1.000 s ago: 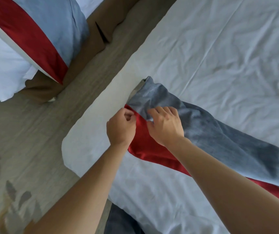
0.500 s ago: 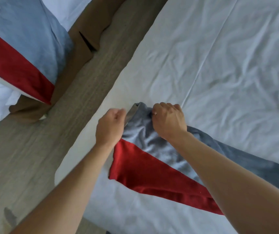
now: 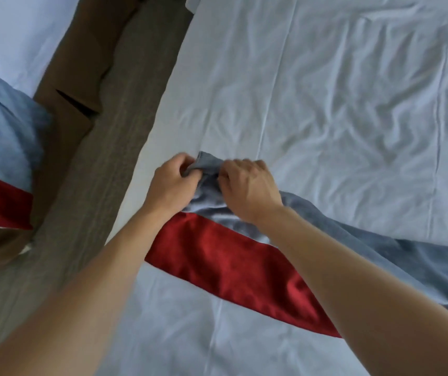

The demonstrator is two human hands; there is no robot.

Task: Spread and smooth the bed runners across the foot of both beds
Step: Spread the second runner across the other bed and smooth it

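A grey and red bed runner (image 3: 233,256) lies bunched across the wrinkled white sheet of the near bed (image 3: 339,104). Its red band is partly unfolded towards me, while the grey part runs off to the right. My left hand (image 3: 171,185) and my right hand (image 3: 247,188) both pinch the grey end of the runner, close together, near the bed's left edge. A second grey and red runner (image 3: 3,164) lies spread over the other bed at the far left.
A strip of grey wood-look floor (image 3: 95,185) separates the two beds. The brown bed base (image 3: 81,77) of the left bed borders that strip. White sheet stretches beyond my hands to the top and right.
The runner's red band has unfolded and spread wider. Both hands have shifted to the grey end and gripped it. The view has moved so the left bed sits lower in frame.
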